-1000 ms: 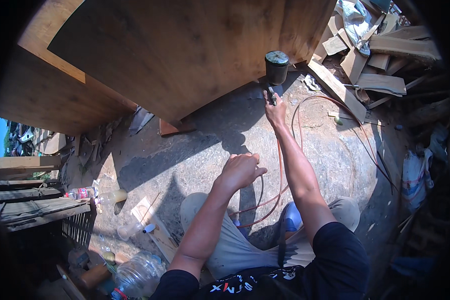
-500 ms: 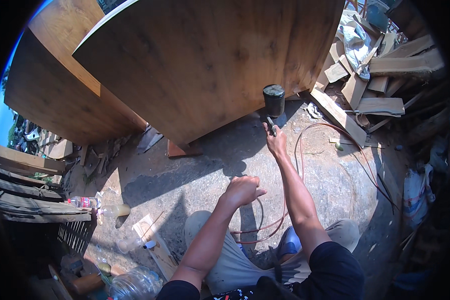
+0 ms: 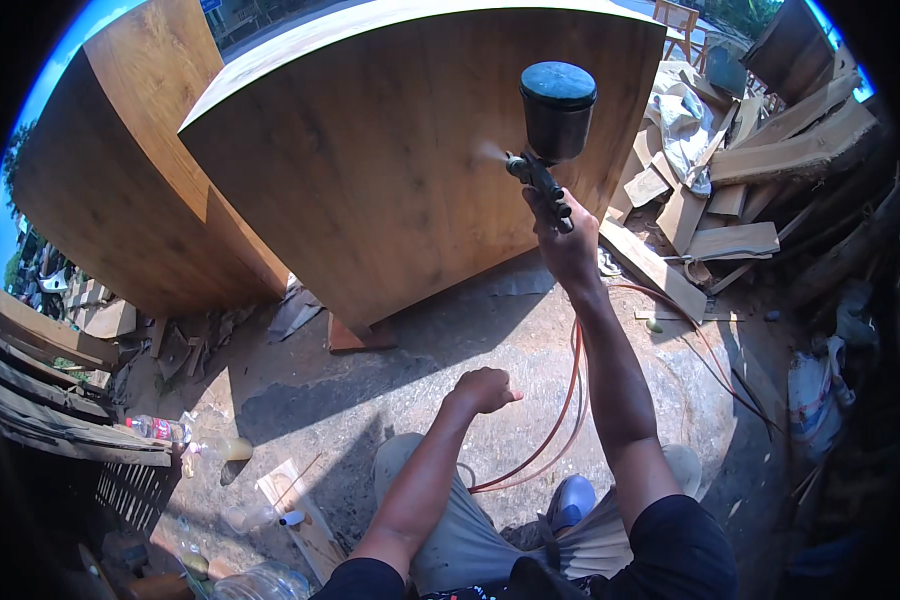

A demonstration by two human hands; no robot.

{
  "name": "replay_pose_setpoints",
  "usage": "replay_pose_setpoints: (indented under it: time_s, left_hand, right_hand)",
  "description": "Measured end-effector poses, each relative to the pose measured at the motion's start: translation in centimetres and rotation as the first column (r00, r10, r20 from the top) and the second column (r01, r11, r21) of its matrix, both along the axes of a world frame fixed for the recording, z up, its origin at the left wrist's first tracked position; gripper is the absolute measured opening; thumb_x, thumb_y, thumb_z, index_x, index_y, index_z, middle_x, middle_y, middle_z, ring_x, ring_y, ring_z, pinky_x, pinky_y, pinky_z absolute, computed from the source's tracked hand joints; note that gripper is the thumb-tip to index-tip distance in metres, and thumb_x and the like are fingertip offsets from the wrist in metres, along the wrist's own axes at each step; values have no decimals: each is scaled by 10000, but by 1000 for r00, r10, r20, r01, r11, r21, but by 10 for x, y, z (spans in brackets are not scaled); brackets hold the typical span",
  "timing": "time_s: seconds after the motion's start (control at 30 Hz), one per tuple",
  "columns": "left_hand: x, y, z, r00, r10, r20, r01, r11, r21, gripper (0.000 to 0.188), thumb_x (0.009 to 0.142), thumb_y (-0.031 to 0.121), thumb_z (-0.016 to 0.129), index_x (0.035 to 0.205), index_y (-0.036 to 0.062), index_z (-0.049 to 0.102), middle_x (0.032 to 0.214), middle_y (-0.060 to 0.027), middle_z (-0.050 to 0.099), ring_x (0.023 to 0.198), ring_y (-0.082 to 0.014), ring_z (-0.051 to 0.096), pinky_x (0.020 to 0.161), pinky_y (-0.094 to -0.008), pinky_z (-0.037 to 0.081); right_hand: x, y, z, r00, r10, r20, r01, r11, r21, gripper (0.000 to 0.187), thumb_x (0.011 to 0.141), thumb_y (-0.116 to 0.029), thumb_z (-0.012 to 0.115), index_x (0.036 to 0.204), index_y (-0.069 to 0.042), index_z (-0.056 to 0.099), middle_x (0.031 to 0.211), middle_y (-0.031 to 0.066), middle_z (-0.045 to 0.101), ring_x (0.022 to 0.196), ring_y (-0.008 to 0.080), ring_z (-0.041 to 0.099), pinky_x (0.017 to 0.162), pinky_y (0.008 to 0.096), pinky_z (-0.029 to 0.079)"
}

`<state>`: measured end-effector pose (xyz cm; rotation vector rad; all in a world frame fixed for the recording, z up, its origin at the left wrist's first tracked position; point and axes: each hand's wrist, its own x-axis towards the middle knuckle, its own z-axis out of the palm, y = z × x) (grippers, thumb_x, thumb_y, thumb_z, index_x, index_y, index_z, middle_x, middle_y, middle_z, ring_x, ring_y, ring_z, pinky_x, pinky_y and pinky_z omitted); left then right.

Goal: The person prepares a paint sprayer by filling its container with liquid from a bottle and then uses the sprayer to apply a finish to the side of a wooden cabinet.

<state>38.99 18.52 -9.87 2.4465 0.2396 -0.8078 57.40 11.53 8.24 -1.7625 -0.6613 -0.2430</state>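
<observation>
R hand (image 3: 570,250) clamped on dark metal spray gun (image 3: 542,185) w/ blue-lidded black cup (image 3: 558,120), pale mist (image 3: 489,151) at nozzle (image 3: 515,165), in front of brown dark-streaked wooden panel (image 3: 390,150). L hand (image 3: 484,390) apart, this side of panel; fingers hidden, can't tell if closed. Thin red hose (image 3: 570,391), same side.

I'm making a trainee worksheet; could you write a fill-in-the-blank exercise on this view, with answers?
1. The spray gun is held in the person's ____ hand.
2. Pale mist appears just to the ____ of the spray gun in the picture.
3. The person's visible shoe is coloured ____.
4. The left hand is ____ from the wooden panel than the other hand.
Missing words: right; left; blue; farther.
</observation>
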Motion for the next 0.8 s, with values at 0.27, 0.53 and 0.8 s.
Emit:
replay_pose_setpoints:
  time_s: [0.27,0.53,0.8]
  left_hand:
    - [-1,3,-16,1000,-1,32,0,1000,22,562,964,610,654,1171,94,734,1254,-148,724,1203,-337,667,1000,-458,525]
    - [-5,1,2,999,38,15,-38,999,-8,598,969,614,644,1204,70,724,1260,-153,723,1256,-323,641,1056,-451,492]
    - [-10,5,14,999,51,-4,-51,999,-15,581,977,597,648,1190,63,732,1263,-186,727,1199,-369,682,1030,-481,514]
  right_hand:
    - [15,13,105,968,-66,242,35,991,131,370,1013,-407,740,1044,-39,755,654,135,644,590,230,647,606,389,489]
    - [15,24,129,979,-9,206,-28,984,176,421,1003,-472,726,1093,-67,800,720,68,734,687,148,717,678,327,531]
    - [6,26,35,1000,-23,5,22,998,57,476,1001,-493,724,954,-19,744,675,114,688,639,211,694,638,374,505]
